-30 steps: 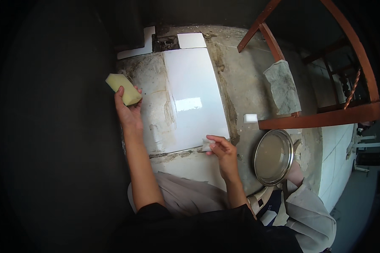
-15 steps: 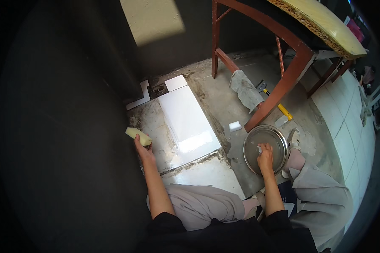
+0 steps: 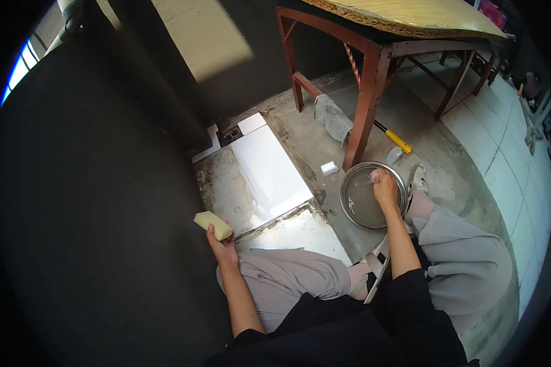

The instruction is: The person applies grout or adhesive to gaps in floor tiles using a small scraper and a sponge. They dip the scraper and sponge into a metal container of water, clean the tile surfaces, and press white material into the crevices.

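A pale yellow sponge block (image 3: 214, 225) is gripped in my left hand (image 3: 224, 249), raised beside the dark wall at the tiles' left edge. My right hand (image 3: 384, 189) is over a round metal basin (image 3: 341, 197), its fingers curled closed. Whatever those fingers hold, if anything, is hidden. Cloudy liquid seems to fill the basin, with a small white patch near its left side. A glossy white tile (image 3: 272, 174) lies on the floor between my hands, with dirty joints around it.
A red-brown metal table (image 3: 362, 110) stands beyond the basin, grey cloth (image 3: 332, 119) wrapped on its low bar. A small white block (image 3: 329, 168), a yellow-handled tool (image 3: 399, 142) and a greyish chunk (image 3: 394, 155) lie nearby. The dark wall (image 3: 104, 202) rises at left.
The view has shifted. My left hand with the sponge has come nearer to me. The white bit at my right fingers no longer shows there; the fingers now look more tightly curled.
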Demonstrator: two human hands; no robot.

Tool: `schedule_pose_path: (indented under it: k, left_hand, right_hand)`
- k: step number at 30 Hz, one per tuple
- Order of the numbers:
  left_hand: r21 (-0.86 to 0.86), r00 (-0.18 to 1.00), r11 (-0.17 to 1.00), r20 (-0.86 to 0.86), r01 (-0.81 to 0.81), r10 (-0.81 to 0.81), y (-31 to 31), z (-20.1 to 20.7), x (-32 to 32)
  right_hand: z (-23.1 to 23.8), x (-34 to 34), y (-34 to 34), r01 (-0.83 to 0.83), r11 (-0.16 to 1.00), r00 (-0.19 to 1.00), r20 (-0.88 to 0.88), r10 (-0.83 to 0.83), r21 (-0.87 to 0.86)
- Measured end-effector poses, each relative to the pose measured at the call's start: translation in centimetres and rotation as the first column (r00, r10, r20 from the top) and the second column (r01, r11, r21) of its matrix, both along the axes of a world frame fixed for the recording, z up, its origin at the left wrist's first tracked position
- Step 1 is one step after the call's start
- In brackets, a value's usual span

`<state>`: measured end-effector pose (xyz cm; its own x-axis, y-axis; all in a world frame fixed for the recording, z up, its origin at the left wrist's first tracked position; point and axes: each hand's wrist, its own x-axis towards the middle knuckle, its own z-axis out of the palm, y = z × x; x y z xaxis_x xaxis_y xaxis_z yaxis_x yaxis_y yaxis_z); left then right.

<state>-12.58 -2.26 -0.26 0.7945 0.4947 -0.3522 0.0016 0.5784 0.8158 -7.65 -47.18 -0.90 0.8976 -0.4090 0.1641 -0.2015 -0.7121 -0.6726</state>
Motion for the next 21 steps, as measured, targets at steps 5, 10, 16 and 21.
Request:
schedule_pose_path:
  k: [5, 10, 16, 21]
  left_hand:
    - [0.015, 0.998, 0.998, 0.022, 0.06, -0.06, -0.1, -0.7, -0.6]
    - [0.017, 0.997, 0.997, -0.022, 0.071, -0.071, -0.3, -1.2, -0.2]
    - [0.037, 0.996, 0.995, -0.016, 0.09, -0.09, -0.7, -0.4, 0.1]
    - [0.027, 0.994, 0.994, -0.027, 0.106, -0.105, -0.2, -1.4, 0.1]
  right_hand:
    - [-0.6, -0.5, -1.1, 0.064, 0.997, 0.997, -0.036, -0.063, 0.045]
    - [-2.6, -2.0, -2.2, 0.097, 0.994, 0.989, -0.116, -0.09, 0.058]
    - [-2.7, -2.4, -2.6, 0.114, 0.993, 0.979, -0.17, -0.109, 0.022]
    - [-2.5, -2.9, -1.9, 0.062, 0.996, 0.987, -0.151, -0.051, 0.071]
